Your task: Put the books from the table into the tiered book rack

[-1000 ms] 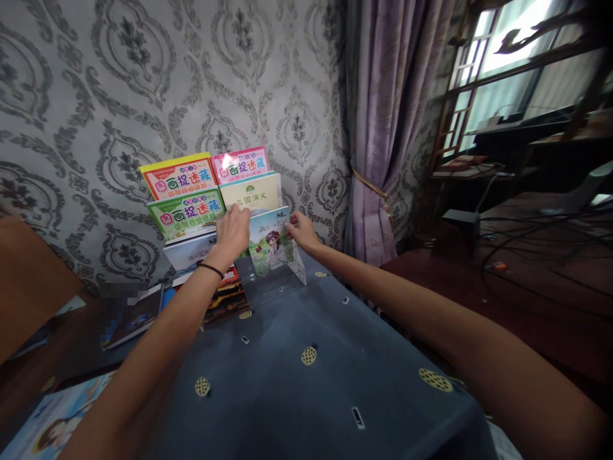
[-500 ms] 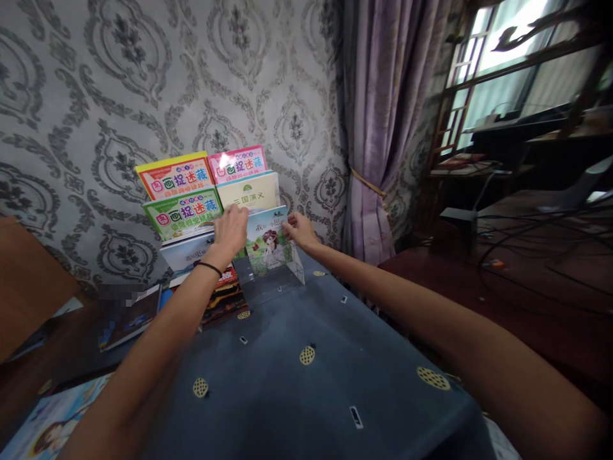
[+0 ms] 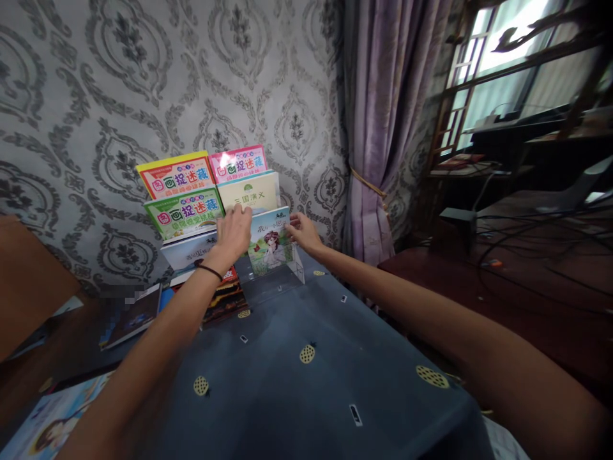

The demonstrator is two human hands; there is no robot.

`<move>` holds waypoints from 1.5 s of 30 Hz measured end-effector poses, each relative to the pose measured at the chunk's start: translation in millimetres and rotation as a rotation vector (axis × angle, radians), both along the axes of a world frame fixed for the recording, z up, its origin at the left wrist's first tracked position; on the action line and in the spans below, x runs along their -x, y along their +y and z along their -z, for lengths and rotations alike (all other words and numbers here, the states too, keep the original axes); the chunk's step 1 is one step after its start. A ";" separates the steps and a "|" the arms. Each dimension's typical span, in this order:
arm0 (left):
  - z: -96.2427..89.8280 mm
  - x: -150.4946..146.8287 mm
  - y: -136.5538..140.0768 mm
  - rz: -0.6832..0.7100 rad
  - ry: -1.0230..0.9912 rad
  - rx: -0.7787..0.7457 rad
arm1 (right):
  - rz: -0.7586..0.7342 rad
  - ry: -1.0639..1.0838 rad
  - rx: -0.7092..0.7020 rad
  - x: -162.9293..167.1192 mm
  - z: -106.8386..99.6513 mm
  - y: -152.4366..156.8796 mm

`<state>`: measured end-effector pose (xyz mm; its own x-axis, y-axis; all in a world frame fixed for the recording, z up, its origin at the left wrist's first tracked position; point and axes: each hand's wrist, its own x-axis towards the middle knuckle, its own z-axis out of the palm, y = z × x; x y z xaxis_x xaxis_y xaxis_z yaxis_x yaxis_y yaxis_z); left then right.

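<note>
A girl-cover picture book (image 3: 271, 246) is gripped at both top corners by left hand (image 3: 233, 233) and right hand (image 3: 301, 231), best lowered squarely into the clear rack (image 3: 280, 281) at the table's far edge.

Dim room, daylight from the window (image 3: 517, 51) at top right, glass blown out white, glare spot on the pink book (image 3: 238, 164), dark corners, edges bent and stretched, arms near the bottom soft and blurry, small pixelated patch at left.

blue tablecloth (image 3: 306, 396) under clear book rack (image 3: 282, 281)
</note>
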<state>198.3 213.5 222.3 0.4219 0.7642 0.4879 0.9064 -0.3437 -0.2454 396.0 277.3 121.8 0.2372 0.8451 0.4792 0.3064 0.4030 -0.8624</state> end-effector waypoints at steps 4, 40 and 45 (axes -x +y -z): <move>2.7 0.2 -6.2 -0.015 0.037 -0.013 | -0.007 0.008 -0.021 -2.1 3.0 -4.5; 158.4 162.3 -123.0 -0.097 -0.168 0.251 | -0.123 0.198 0.217 44.6 103.1 -99.9; 181.0 232.7 -142.2 -0.496 -0.041 0.238 | -0.245 0.055 0.350 64.8 133.3 -122.4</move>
